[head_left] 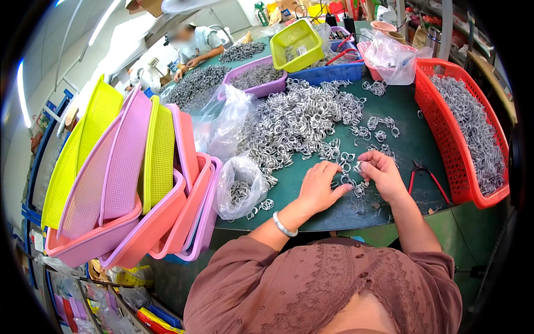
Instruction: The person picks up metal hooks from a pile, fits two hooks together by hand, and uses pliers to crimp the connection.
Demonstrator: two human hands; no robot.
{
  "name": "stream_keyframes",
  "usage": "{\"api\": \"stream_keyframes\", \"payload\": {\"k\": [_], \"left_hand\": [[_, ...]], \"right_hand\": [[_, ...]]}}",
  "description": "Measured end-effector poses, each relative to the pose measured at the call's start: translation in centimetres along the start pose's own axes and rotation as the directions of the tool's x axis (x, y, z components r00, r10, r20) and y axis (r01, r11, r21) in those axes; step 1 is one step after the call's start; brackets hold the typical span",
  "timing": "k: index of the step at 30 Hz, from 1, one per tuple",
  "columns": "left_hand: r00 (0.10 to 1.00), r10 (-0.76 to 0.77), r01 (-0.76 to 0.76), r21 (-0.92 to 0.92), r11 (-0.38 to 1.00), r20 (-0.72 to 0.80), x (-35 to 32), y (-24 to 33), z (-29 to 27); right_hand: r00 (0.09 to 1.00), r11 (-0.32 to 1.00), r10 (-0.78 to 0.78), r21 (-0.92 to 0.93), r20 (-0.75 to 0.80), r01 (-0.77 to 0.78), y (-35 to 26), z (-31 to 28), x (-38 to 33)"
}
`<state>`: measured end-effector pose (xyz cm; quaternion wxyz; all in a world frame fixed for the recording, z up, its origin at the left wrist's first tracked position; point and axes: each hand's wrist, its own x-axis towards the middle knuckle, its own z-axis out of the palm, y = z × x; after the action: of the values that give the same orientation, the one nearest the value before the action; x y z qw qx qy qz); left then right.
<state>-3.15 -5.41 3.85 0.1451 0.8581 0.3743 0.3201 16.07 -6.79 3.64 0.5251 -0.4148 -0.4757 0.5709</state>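
Baskets [119, 167]: big leaning stack on the left, yellow-green, purple and pink ones nested together, boxing in that side of the table [411, 128].
Heap [306, 119]: tons of loose silvery rings just beyond the hands, with little clusters straggling off toward the right (honestly, so many rings).
Clear bags: a smaller open bag [253, 195] with rings inside sits between the stack and the left forearm; a crumpled bag [222, 122] is behind it, up against the heap's left side.
Back row: purple tray [272, 86] full of metal bits, blue tray [325, 74] beside it, yellow-green basket [297, 44] tipped above them. Co-worker [194, 47] is at the far left end, by another pile.
Red basket [445, 142]: loaded with rings, walling off the right side.
Pliers [421, 167]: between right forearm and red basket, red handles spread toward the person, nose pointing away.
Right hand [385, 175]: thumb and forefinger pinched on a ring piece [359, 166].
Left hand [321, 186]: thumb and forefinger apart, loose rings by the gap; can't tell if they touch any.
Ring piece: at the right fingertips, visible bit poking toward the left hand. Too small and covered to tell its long axis.
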Motion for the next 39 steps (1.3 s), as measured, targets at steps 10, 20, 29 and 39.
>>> {"api": "stream_keyframes", "payload": {"k": [10, 20, 29, 39], "left_hand": [[0.926, -0.347, 0.305, -0.841, 0.447, 0.152, 1.4, 1.6, 0.5], [0.916, -0.384, 0.251, -0.913, 0.321, 0.116, 2.3, 2.4, 1.1], [0.924, -0.372, 0.181, -0.956, 0.232, 0.085, 2.2, 1.6, 0.9], [0.915, -0.390, 0.190, -0.965, 0.179, 0.108, 1.7, 0.9, 0.6]], "right_hand": [[0.950, 0.913, -0.309, -0.266, 0.045, 0.310, -0.6, 1.9, -0.8], [0.704, 0.520, -0.707, -0.625, 0.068, 0.583, -0.8, 2.5, -1.5], [0.637, 0.442, -0.766, -0.654, 0.082, 0.615, -0.4, 3.4, -1.2], [0.721, 0.601, -0.692, -0.577, -0.031, 0.553, -1.0, 4.0, -1.2]]}}
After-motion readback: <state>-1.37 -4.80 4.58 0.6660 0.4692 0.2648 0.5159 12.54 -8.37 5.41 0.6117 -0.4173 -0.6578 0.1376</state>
